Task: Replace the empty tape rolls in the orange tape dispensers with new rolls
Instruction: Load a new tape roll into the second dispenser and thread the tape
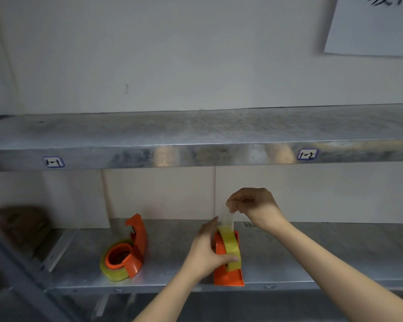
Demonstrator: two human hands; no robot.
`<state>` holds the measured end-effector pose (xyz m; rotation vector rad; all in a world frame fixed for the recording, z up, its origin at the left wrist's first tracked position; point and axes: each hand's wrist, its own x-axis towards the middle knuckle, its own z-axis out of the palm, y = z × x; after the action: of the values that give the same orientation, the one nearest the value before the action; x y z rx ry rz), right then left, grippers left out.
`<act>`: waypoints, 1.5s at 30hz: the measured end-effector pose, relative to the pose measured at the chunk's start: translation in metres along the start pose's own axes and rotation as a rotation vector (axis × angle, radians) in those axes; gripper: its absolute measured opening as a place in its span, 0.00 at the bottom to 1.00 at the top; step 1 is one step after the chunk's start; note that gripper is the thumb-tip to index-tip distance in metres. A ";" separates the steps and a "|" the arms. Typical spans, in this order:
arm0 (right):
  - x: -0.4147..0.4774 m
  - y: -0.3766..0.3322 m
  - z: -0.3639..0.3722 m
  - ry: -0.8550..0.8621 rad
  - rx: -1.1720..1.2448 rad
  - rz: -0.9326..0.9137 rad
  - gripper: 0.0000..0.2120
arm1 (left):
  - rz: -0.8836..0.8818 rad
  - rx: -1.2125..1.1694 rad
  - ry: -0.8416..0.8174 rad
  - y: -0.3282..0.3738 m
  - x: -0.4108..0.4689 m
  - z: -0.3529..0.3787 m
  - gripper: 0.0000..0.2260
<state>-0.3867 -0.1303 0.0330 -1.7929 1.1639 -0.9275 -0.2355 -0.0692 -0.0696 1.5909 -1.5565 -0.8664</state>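
Note:
Two orange tape dispensers sit on the lower metal shelf (172, 252). The left dispenser (135, 247) lies on its side with a yellowish tape roll (113, 274) around its hub. The right dispenser (228, 273) stands near the shelf's front edge and carries a yellowish tape roll (232, 247). My left hand (207, 249) grips that roll and dispenser from the left side. Above the roll, my right hand (251, 205) pinches the free end of a clear tape strip (227, 217) pulled upward from the roll.
An upper metal shelf (196, 149) with small label stickers runs across above the hands. A brown cardboard item (21, 224) sits blurred at the far left. A metal bracket (58, 249) lies left of the dispensers. A white paper (370, 26) hangs on the wall.

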 end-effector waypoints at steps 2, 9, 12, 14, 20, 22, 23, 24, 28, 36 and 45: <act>0.001 0.000 0.002 -0.014 -0.015 0.003 0.06 | -0.067 -0.005 0.030 0.001 0.000 0.001 0.51; 0.004 0.005 -0.003 -0.003 -0.010 -0.010 0.04 | -0.139 -0.089 -0.127 0.007 -0.003 -0.008 0.42; 0.006 0.007 -0.001 -0.026 -0.011 -0.015 0.04 | -0.159 -0.080 -0.184 0.006 -0.003 -0.009 0.39; 0.007 0.009 0.000 -0.041 -0.006 -0.019 0.05 | -0.159 -0.068 -0.215 0.007 -0.005 -0.010 0.37; 0.006 0.024 -0.001 -0.045 0.034 -0.009 0.05 | -0.181 -0.050 -0.199 -0.003 -0.014 -0.001 0.41; 0.006 0.028 -0.001 -0.045 0.042 0.001 0.05 | -0.197 -0.048 -0.181 -0.003 -0.016 0.001 0.43; 0.007 0.031 -0.001 -0.043 0.041 0.003 0.05 | -0.206 -0.059 -0.179 -0.002 -0.017 0.002 0.44; 0.008 0.033 0.000 -0.041 0.038 0.005 0.05 | -0.209 -0.076 -0.179 -0.003 -0.019 0.002 0.45; 0.013 0.037 0.002 -0.049 -0.004 -0.006 0.02 | -0.219 -0.129 -0.188 -0.002 -0.024 0.003 0.43; 0.016 0.054 0.010 -0.032 0.032 0.081 0.02 | -0.313 -0.195 -0.183 -0.020 -0.027 0.005 0.34; 0.018 0.074 0.008 -0.074 -0.067 0.119 0.02 | -0.253 -0.225 -0.229 -0.020 -0.034 0.009 0.14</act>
<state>-0.4009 -0.1650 -0.0334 -1.7744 1.2527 -0.7557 -0.2343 -0.0353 -0.0926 1.5867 -1.3670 -1.3537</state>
